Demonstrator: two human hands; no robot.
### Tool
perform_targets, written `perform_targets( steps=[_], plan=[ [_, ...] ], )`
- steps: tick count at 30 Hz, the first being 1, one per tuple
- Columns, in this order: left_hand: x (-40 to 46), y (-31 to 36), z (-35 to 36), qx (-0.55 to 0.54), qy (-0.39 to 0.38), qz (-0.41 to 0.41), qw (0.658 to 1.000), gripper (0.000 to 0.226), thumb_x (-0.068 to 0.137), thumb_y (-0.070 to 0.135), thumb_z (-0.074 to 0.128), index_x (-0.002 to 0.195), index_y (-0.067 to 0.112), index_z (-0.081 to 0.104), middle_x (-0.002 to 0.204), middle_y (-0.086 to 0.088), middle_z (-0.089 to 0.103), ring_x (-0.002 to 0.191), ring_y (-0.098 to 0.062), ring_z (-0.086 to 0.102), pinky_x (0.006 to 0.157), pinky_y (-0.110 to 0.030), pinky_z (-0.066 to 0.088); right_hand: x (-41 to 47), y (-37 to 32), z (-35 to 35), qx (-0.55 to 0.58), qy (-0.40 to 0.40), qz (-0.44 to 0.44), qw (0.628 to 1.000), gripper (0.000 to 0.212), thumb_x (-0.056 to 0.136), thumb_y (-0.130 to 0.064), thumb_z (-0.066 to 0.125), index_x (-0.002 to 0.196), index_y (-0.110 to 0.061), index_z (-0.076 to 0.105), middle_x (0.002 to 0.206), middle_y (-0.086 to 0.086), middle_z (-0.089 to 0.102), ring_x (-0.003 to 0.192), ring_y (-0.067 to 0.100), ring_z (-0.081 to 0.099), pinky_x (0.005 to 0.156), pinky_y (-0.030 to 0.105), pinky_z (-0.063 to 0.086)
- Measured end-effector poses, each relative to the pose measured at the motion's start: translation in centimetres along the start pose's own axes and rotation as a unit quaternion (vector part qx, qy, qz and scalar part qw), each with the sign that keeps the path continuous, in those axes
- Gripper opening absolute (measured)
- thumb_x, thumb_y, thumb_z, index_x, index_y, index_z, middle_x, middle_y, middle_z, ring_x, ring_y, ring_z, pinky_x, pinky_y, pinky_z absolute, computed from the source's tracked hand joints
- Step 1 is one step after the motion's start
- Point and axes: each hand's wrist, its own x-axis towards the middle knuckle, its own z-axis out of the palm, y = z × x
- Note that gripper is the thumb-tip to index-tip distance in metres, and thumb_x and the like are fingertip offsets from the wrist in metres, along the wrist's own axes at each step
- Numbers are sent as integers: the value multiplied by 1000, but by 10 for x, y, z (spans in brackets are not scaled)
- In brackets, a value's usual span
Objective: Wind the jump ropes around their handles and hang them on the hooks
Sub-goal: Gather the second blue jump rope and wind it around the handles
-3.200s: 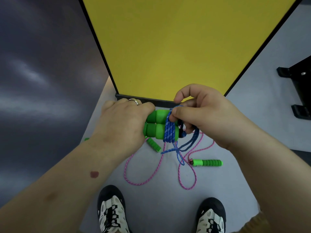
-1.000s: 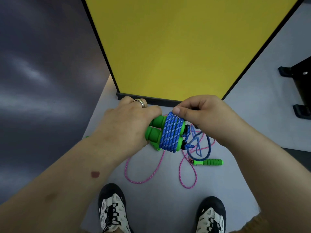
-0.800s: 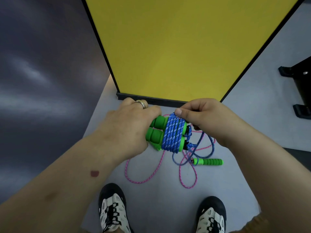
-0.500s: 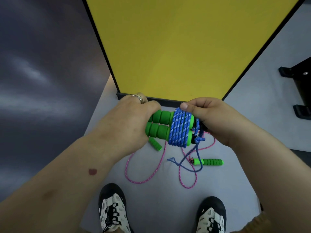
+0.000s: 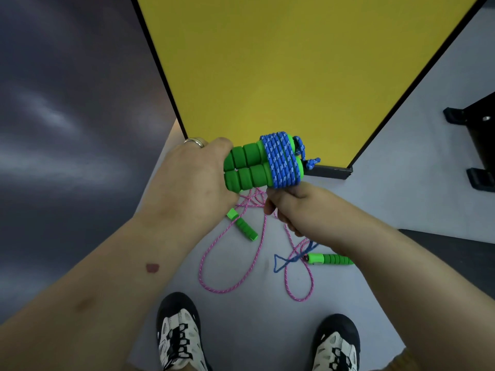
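Note:
My left hand (image 5: 192, 178) grips two green foam handles (image 5: 245, 167) held side by side. Blue rope (image 5: 282, 160) is wound around their right end in several tight turns. My right hand (image 5: 297, 207) sits just below the coil with its fingers curled round the blue rope's loose tail, which hangs down to a loop (image 5: 284, 261) over the floor. A pink jump rope (image 5: 227, 263) lies unwound on the floor below, with one green handle (image 5: 242, 227) in the middle and the other (image 5: 329, 259) to the right.
A yellow panel (image 5: 281, 62) with a black frame stands straight ahead on the grey floor (image 5: 254, 317). A black stand foot (image 5: 471, 145) is at the right edge. My two shoes (image 5: 178, 336) are at the bottom. A dark wall fills the left.
The wound bundle has risen and tilted up. My right hand has dropped from the top of the coil to below it, pulling the blue tail down. More turns lie on the handles than 3.2 s ago.

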Motion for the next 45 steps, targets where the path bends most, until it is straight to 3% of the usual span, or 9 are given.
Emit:
perform_targets(
  steps=[4, 10, 17, 22, 27, 34, 36, 41, 45],
  plan=[
    [-1, -1, 2, 23, 14, -10, 1000, 36, 65, 22, 75, 92, 26, 51, 74, 5, 39, 69, -22, 42, 47, -26, 23, -11, -14, 2, -87, -21, -23, 996, 38, 103, -44, 42, 93, -15, 65, 73, 6, 53, 60, 18, 47, 61, 39, 46],
    [0, -7, 6, 68, 26, 0, 997, 34, 64, 16, 71, 94, 23, 56, 76, 1, 41, 74, -26, 40, 51, -31, 31, -28, -30, -5, -183, 21, -61, 981, 32, 99, -33, 48, 74, -14, 42, 62, 0, 40, 53, 16, 35, 49, 31, 28],
    [-3, -6, 10, 93, 3, 21, 995, 49, 67, 19, 77, 112, 31, 62, 84, 3, 48, 79, -22, 37, 48, -29, 20, -29, -32, -25, -38, 67, -56, 995, 39, 96, -39, 57, 84, -3, 51, 57, -1, 36, 45, 14, 30, 42, 22, 25],
    [-4, 0, 13, 45, -36, 65, 996, 52, 66, 16, 75, 114, 30, 60, 86, 8, 44, 85, -21, 38, 61, -42, 49, -19, -24, -31, 20, 113, -65, 991, 36, 94, -48, 61, 86, -14, 68, 59, 5, 53, 49, 16, 45, 46, 32, 39],
    [-4, 2, 12, 30, -50, 89, 994, 48, 66, 17, 72, 103, 36, 50, 87, 11, 45, 89, -20, 42, 61, -41, 52, -13, -18, -34, 36, 156, -98, 982, 23, 88, -41, 73, 79, -20, 72, 63, 3, 65, 44, 6, 47, 38, 16, 36],
    [-4, 2, 2, 12, -73, 124, 990, 47, 69, 23, 76, 110, 38, 59, 94, 12, 51, 95, -20, 46, 66, -42, 53, -1, -6, -38, 84, 172, -78, 978, 18, 81, -42, 79, 80, -24, 77, 70, 0, 74, 64, 18, 67, 58, 30, 53],
    [-2, 1, -2, -3, -71, 124, 990, 50, 66, 23, 77, 109, 39, 59, 92, 12, 52, 93, -20, 46, 67, -43, 52, 4, -1, -39, 115, 160, -56, 979, 20, 81, -45, 78, 81, -26, 78, 79, 11, 75, 68, 27, 62, 66, 41, 52],
    [-4, -1, -4, -44, -77, 100, 991, 45, 67, 26, 75, 105, 40, 57, 88, 13, 52, 91, -17, 48, 67, -41, 52, 10, 8, -30, 225, 58, 8, 973, 42, 71, -55, 78, 85, -15, 79, 103, 33, 69, 80, 28, 50, 74, 44, 43],
    [-1, 2, -5, -78, -66, 69, 992, 34, 66, 34, 74, 89, 40, 50, 81, 12, 52, 80, -14, 52, 62, -38, 50, 13, 18, -26, 193, 32, 34, 980, 23, 96, -5, 60, 73, -4, 65, 73, 17, 55, 64, 25, 45, 67, 40, 40]
  ],
)
